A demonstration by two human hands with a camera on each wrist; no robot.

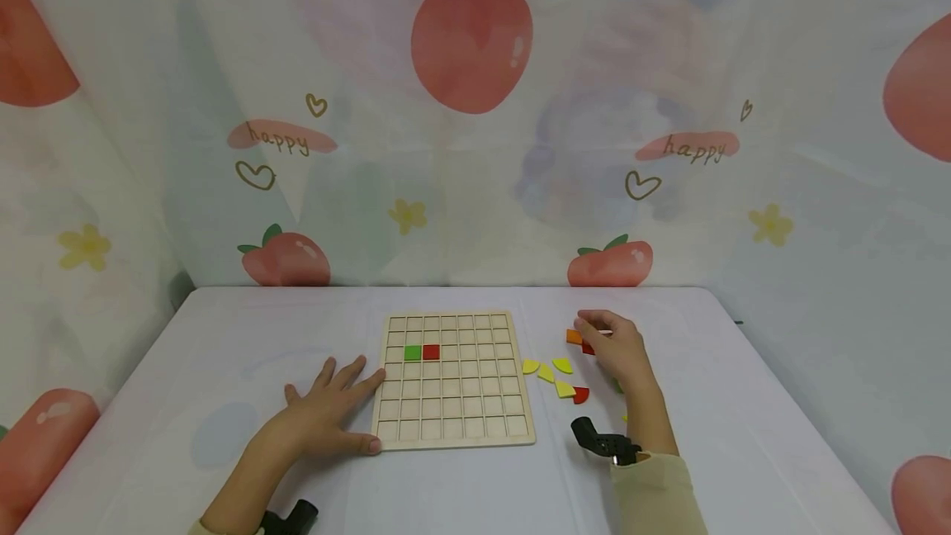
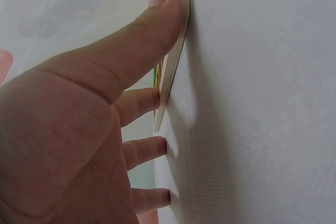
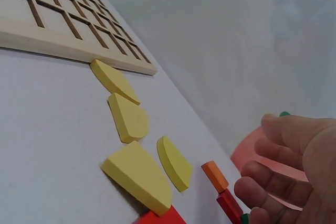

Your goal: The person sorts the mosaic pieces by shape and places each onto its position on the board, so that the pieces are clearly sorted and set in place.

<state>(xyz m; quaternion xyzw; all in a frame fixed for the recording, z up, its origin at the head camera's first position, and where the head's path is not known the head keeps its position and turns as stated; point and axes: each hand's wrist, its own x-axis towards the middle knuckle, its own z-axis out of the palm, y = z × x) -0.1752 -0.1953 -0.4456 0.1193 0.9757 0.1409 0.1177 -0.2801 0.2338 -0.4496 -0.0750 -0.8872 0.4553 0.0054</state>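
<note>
A wooden grid board (image 1: 455, 445) lies flat on the table, with a green square tile (image 1: 412, 352) and a red square tile (image 1: 431, 352) side by side in its cells. My left hand (image 1: 327, 411) is spread at the board's left edge; thumb and index finger touch the rim, other fingertips rest on the cloth. To the right of the board, my right hand (image 1: 620, 357) hovers over an orange tile (image 3: 214, 177) and a red tile (image 3: 228, 206). Its fingers are loosely bent, thumb apart, and I see nothing between them. Part of a green piece shows below that hand.
Several yellow curved-edge tiles (image 1: 562, 366) lie between the board and my right hand, near a red curved tile (image 1: 581, 395). White cloth covers the table (image 1: 245, 337). A fruit-printed curtain (image 1: 461, 188) stands behind it and at both sides.
</note>
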